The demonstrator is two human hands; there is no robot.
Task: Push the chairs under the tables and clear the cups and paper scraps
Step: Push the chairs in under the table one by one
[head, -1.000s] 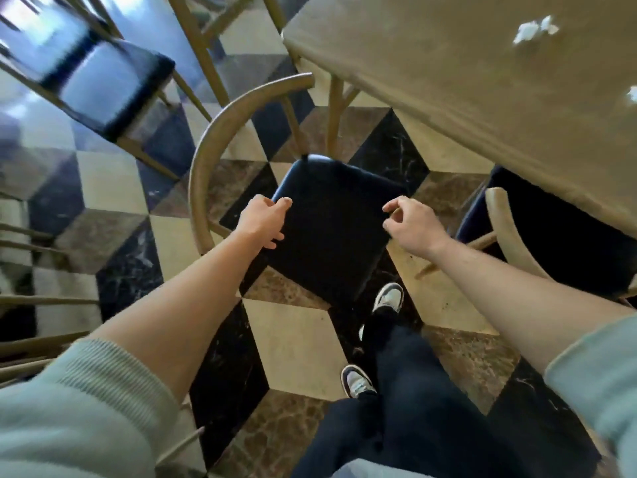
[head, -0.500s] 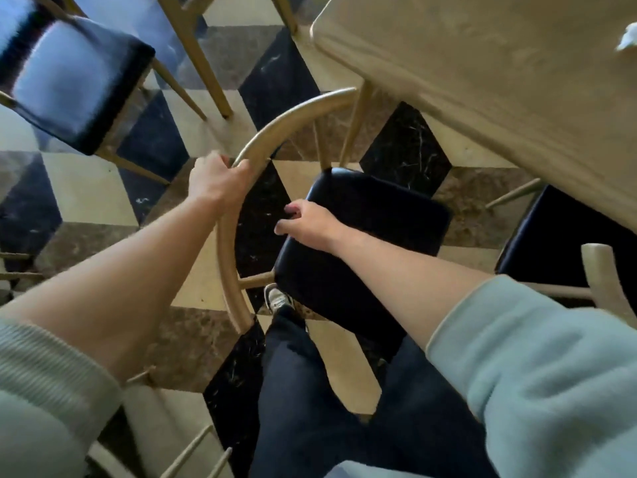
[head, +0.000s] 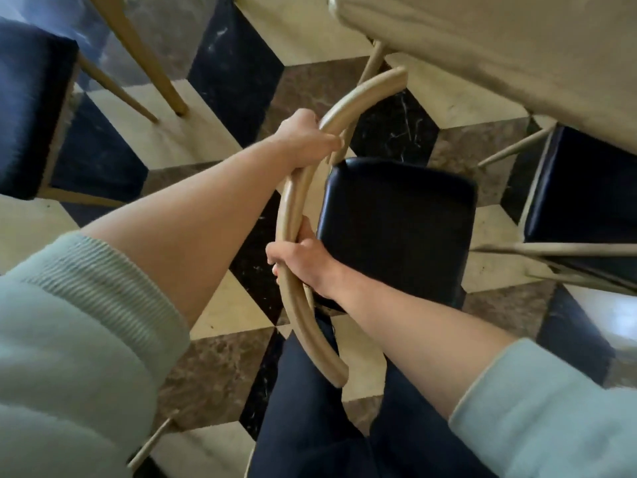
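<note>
Both hands are wrapped around the curved pale-wood backrest rail [head: 293,215] of a wooden chair with a black cushioned seat [head: 396,229]: the left hand [head: 306,139] grips the rail's far part, the right hand [head: 303,260] its middle, fingers closed round it. The chair stands on the checkered marble floor [head: 241,63] just beside the near edge of the light wooden table [head: 517,46], its seat not under the tabletop. Another black-seated chair [head: 586,188] sits partly beneath that table's near edge, further right
</note>
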